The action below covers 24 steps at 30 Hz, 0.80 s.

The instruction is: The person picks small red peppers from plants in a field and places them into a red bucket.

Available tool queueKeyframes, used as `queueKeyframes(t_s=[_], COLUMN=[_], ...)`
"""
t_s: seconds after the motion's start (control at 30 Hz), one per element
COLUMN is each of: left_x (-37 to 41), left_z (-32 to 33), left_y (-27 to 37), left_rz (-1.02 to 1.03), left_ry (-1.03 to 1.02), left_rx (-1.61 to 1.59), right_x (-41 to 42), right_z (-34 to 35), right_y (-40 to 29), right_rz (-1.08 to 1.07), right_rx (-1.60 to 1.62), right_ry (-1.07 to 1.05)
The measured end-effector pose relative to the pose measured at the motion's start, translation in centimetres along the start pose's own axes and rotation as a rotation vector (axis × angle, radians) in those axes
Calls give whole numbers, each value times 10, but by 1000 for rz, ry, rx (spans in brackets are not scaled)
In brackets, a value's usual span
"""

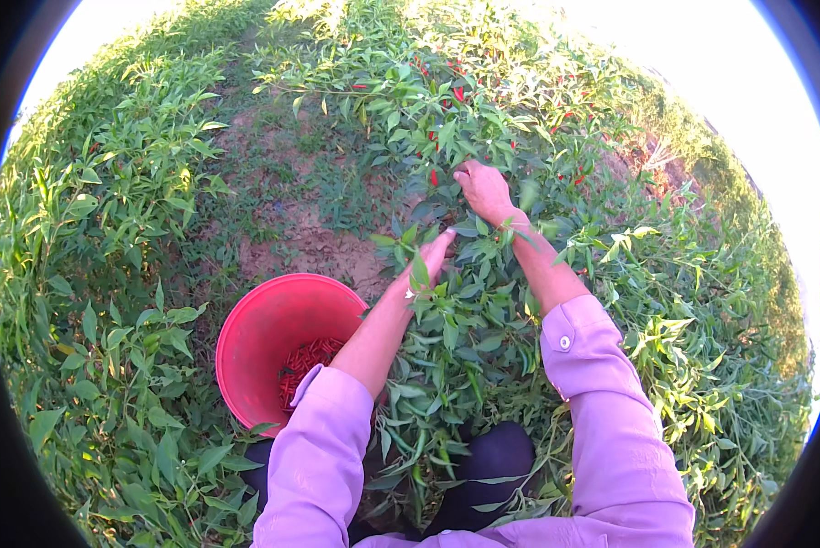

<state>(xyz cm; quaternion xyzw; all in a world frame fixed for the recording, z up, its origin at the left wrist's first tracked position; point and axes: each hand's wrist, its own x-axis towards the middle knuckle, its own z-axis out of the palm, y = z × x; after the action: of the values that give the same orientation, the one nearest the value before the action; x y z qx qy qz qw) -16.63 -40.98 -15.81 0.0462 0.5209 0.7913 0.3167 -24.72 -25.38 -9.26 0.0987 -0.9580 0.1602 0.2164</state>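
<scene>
My right hand (484, 188) reaches into a chili pepper plant (478, 308), its fingers curled among the leaves; whether they hold anything is hidden. A red chili pepper (434, 178) hangs just left of it. Lower and to the left, my left hand (437, 257) is partly covered by leaves, with its fingertips at the foliage, and its grip cannot be made out. Beside my left forearm stands a red plastic bucket (245, 349) with many picked red chilies (311, 359) at its bottom. More red chilies (458, 94) hang farther up the row, and green ones hang near my knees.
Another row of leafy plants (109, 185) runs along the left. Between the rows lies bare soil (314, 250) with low weeds. My dark-clad knee (495, 452) is beneath the near foliage. Dry reddish ground (656, 164) shows beyond the plants at the right.
</scene>
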Motion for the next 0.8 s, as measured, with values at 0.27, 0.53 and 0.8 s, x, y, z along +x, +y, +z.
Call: queueKeyframes(t_s=[0.27, 0.53, 0.8], left_x=[26, 52, 52], left_z=[14, -1, -4], left_y=[20, 19, 15], left_rz=[600, 543, 543], left_ry=[504, 82, 40], left_rx=[-184, -391, -449], right_x=[-6, -21, -21], right_z=[-1, -11, -7], right_y=[-4, -19, -25], right_rz=[16, 297, 21], right_rx=[78, 706, 407], right_ry=[-42, -149, -283])
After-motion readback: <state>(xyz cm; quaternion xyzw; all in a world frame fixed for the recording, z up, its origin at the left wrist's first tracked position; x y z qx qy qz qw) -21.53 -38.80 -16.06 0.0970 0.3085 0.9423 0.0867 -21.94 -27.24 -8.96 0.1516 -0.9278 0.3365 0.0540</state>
